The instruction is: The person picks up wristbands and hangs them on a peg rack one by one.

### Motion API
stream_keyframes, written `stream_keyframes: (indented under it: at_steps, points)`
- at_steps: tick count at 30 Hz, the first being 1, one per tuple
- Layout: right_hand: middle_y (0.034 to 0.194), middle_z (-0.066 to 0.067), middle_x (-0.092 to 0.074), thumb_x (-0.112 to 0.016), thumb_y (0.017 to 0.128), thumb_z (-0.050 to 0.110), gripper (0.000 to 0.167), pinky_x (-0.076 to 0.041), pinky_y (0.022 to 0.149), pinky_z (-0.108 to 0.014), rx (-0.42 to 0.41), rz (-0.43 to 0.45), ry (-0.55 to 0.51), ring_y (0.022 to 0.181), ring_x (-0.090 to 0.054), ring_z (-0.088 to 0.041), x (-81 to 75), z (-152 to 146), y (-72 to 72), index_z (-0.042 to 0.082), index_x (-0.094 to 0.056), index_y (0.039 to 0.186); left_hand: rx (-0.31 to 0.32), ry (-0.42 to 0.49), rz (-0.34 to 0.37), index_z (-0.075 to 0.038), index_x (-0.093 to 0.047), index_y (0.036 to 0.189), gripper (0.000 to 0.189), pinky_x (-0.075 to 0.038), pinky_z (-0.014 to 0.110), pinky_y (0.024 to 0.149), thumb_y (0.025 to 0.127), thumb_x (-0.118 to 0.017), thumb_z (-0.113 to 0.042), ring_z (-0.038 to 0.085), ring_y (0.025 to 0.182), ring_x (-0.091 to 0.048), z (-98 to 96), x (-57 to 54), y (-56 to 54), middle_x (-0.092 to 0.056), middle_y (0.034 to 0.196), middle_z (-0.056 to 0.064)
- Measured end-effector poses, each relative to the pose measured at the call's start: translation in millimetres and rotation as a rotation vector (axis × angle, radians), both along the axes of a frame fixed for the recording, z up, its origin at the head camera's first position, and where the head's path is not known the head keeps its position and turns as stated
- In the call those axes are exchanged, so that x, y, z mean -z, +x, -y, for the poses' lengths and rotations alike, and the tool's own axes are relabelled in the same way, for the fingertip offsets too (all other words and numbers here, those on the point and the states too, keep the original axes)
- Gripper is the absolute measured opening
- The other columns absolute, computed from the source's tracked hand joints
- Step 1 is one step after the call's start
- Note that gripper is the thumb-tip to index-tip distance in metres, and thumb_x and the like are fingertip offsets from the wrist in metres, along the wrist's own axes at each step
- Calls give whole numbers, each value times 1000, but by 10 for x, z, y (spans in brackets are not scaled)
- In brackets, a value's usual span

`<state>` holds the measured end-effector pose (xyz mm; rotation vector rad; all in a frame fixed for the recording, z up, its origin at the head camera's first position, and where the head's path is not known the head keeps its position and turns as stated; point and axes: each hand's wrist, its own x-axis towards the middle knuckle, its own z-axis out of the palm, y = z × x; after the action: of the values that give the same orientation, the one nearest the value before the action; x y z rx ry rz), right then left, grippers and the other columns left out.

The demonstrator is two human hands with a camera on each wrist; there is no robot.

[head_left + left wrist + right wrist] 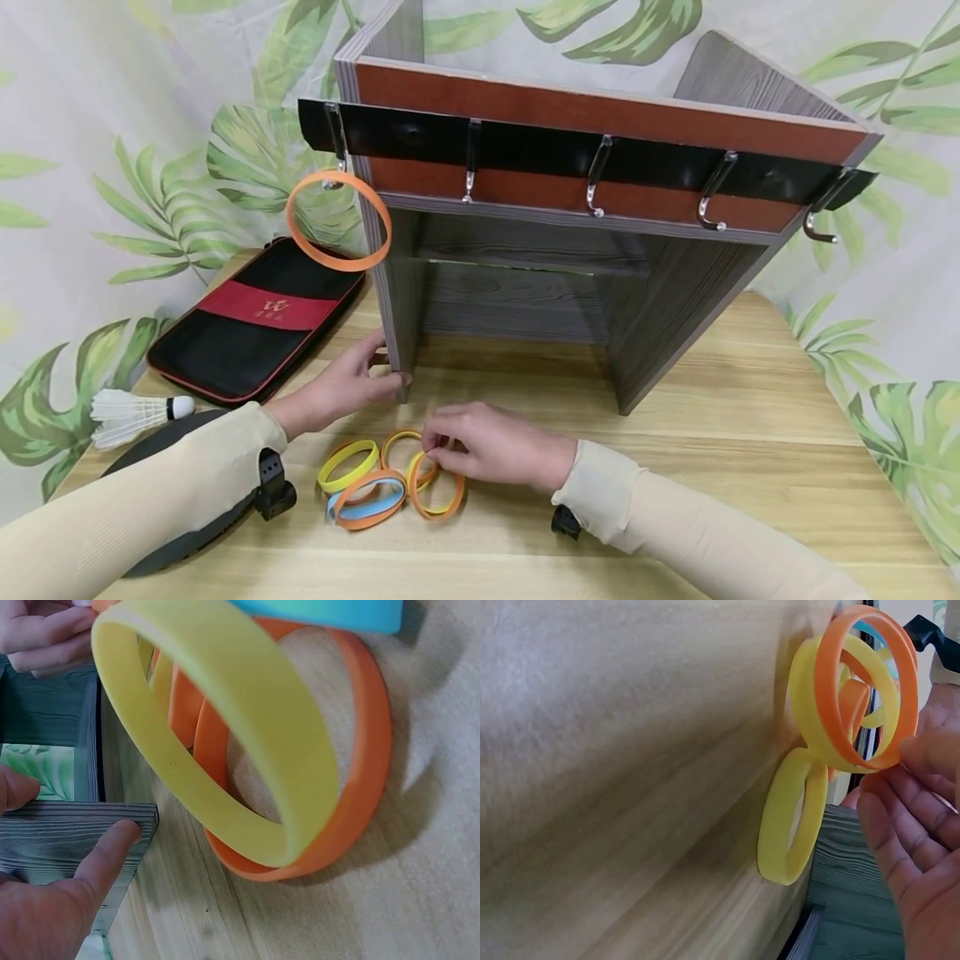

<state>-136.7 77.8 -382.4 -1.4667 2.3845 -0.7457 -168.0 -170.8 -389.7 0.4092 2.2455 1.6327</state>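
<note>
My left hand [348, 387] grips the lower front edge of the left side panel [71, 821] of a grey wood-grain rack [656, 333], thumb on one face. Just above the table, my right hand [491, 446] pinches an orange wristband [908, 679] between thumb and fingertips; a yellow wristband [801, 690] overlaps it in the right wrist view. Left of that hand, several bands lie in a loose pile, among them a yellow one [225, 682] and a blue one [363, 508]. Another orange wristband [337, 264] hangs from the leftmost hook on the rack's black strip [540, 154].
Several metal hooks, including a middle one [596, 179], line the strip. A black and red zip case [225, 358] lies left of the rack on the wooden table [720, 500]. In front of it are a white shuttlecock [131, 417] and a dark round object [161, 562] under my left forearm.
</note>
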Motion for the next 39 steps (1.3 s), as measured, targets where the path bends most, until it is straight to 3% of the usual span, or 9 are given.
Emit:
stream_keyframes:
  at_steps: [9,14,17,20,26,31,36,39]
  points:
    - [99,2,-75,-65,103,12,3,-55,78,-16,39,69,-25,87,-62,2,-33,-19,-28,14,-68,102,-1,15,6,-6,-20,166,78,-62,35,89,100,-62,-4,48,142,-45,-1,8,-1,-29,165,27]
    - [103,-5,-78,-64,103,13,4,-57,86,-15,76,171,-86,97,-71,-3,-22,-36,-59,10,-67,104,0,12,4,-6,-19,167,78,-61,30,86,101,-61,-4,47,138,-49,2,12,1,-30,165,28]
    - [103,-9,-79,-66,102,11,5,-59,84,-19,104,225,-146,95,-72,-7,-24,-49,-85,8,-68,105,2,9,5,-5,-19,166,77,-61,28,84,101,-61,-3,46,136,-52,2,10,3,-30,165,29]
    - [102,-14,-78,-68,100,8,7,-62,80,-24,127,327,-209,89,-72,-12,-34,-62,-111,4,-69,105,2,4,5,-3,-20,166,77,-61,28,84,100,-60,-3,45,135,-53,0,7,3,-31,165,29]
    - [106,-32,-72,-66,100,2,22,-65,82,-45,152,626,-287,81,-72,-7,-106,-104,-158,-7,-68,120,2,5,-3,-4,-20,166,77,-61,30,86,101,-61,-3,48,136,-52,1,6,0,-30,164,30]
    - [103,-36,-71,-61,103,0,27,-60,89,-61,133,749,-353,83,-72,-7,-266,-165,-174,-10,-66,127,-2,-1,9,-2,-24,164,73,-61,30,87,100,-61,-4,42,133,-55,1,5,-4,-34,162,30]
    - [108,-26,-72,-59,104,0,27,-64,89,-45,165,809,-461,92,-74,-11,-495,-217,-166,-12,-63,127,-3,-1,10,-1,-27,162,69,-60,28,87,101,-59,-3,44,135,-53,4,12,5,-34,161,29]
    - [110,-19,-74,-59,104,0,28,-64,88,-37,193,801,-545,96,-74,-12,-657,-246,-143,-12,-61,128,0,-6,-13,-2,-29,162,67,-59,28,84,103,-61,-5,47,139,-49,6,15,5,-36,160,29]
